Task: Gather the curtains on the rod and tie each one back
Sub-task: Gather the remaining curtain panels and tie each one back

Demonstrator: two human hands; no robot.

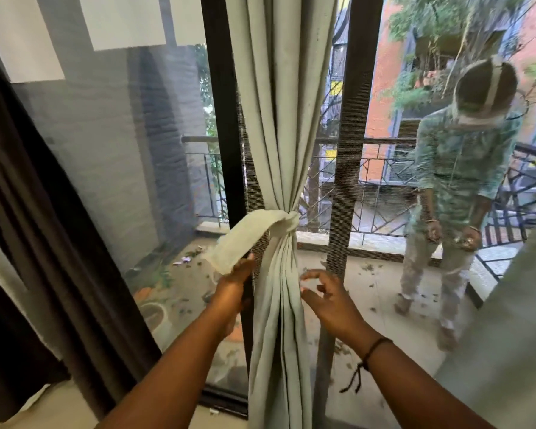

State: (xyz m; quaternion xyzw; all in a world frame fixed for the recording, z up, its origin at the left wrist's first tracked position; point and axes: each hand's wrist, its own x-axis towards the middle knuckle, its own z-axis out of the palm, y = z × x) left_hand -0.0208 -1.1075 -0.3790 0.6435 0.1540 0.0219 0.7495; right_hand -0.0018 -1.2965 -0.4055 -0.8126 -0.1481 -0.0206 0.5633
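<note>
A pale green curtain (279, 125) hangs gathered in front of the dark window frame, cinched at mid-height by a tie-back band (288, 222) of the same cloth. One loose end of the band (239, 239) sticks out to the left. My left hand (234, 284) holds that loose end at its lower tip. My right hand (325, 294) hovers just right of the gathered folds below the knot, fingers loosely curled, holding nothing. A dark brown curtain (41, 243) hangs at the far left, and another pale curtain (514, 329) shows at the right edge.
Behind the glass lies a balcony with a metal railing (381, 181), scattered leaves and flower pots (155, 311). My reflection (458, 181) shows in the right pane. A black window post (344, 150) stands just right of the gathered curtain.
</note>
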